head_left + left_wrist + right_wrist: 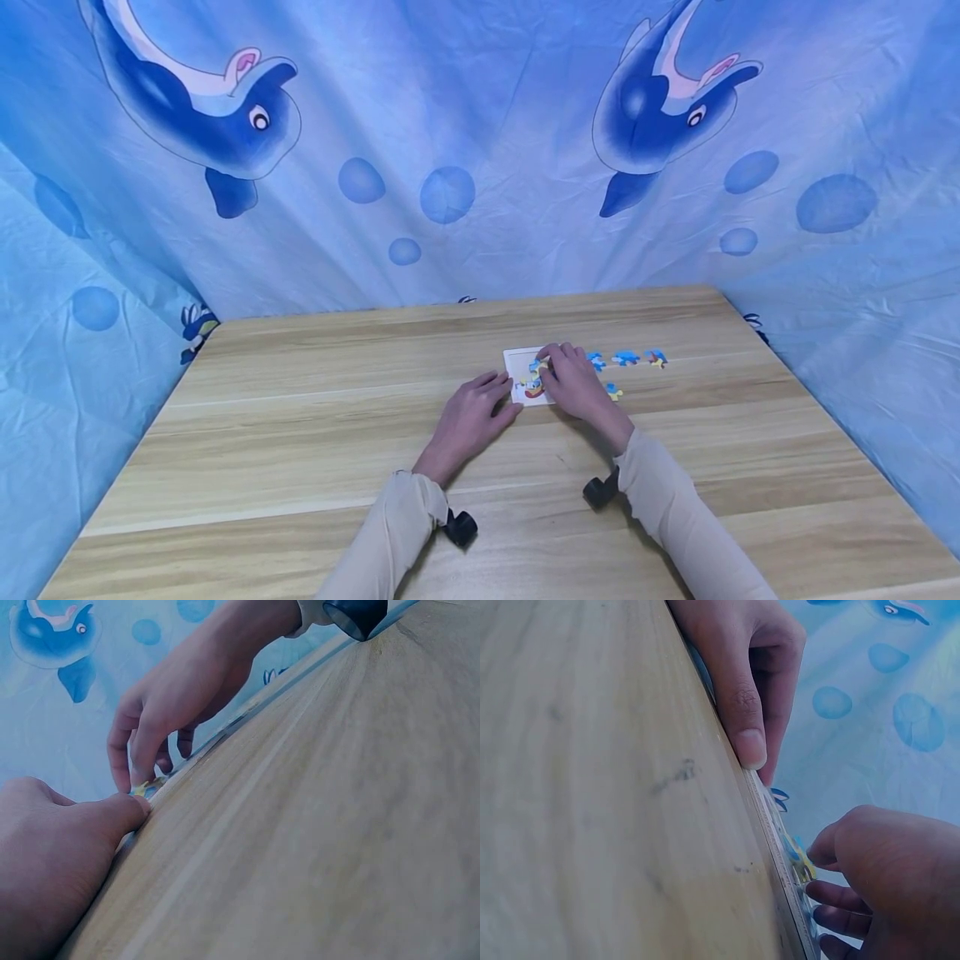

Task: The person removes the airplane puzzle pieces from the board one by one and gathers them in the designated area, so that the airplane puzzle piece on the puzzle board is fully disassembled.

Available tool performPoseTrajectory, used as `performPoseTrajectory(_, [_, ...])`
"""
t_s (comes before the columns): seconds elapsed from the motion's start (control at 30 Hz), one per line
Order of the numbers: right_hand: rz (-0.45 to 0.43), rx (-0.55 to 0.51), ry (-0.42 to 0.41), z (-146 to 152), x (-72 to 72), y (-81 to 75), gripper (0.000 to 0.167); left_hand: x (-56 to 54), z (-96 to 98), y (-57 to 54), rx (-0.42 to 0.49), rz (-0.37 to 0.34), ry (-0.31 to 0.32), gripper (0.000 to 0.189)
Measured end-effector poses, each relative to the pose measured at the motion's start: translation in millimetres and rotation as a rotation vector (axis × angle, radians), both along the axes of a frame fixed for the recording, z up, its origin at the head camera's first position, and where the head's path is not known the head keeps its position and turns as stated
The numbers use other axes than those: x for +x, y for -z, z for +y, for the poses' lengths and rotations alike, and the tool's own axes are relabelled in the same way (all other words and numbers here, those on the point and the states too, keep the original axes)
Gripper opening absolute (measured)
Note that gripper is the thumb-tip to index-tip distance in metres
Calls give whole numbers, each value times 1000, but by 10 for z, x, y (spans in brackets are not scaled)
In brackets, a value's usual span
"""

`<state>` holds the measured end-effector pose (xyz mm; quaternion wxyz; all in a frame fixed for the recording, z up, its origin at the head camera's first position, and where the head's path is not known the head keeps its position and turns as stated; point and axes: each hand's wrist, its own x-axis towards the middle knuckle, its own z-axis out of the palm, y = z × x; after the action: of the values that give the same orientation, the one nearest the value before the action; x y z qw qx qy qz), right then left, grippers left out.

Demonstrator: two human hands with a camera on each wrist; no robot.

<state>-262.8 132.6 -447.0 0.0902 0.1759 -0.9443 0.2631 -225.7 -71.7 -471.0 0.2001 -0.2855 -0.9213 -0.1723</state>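
A small white puzzle board (534,402) lies flat on the wooden table, partly filled with a coloured picture. Along its left edge my left hand (472,417) steadies it, fingertips at the side and the straight thumb (751,748) pressing by the near corner. My right hand (576,383) reaches over the board from the right. Between its thumb and fingers is a yellow and blue puzzle piece (805,862), close over the board. In the left wrist view that puzzle piece (148,787) shows at the fingertips, mostly covered. The right hand hides the board's right part.
Loose puzzle pieces lie right of the board: a blue one (625,358), a red, blue and yellow one (657,358), another blue one (597,361) and a yellow-blue one (614,392) by the right wrist. Behind the table (300,467) hangs a blue dolphin curtain (510,225).
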Motion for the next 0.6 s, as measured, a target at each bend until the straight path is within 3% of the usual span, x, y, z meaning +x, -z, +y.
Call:
performPoseTrajectory(0.43, [-20,-45,-10,12,8,-4,25,2,6,-5,10,-14,5,45])
performPoseTrajectory(0.6, [18,-91,-17,15,4,-11,20,-2,9,-2,15,-9,6,45])
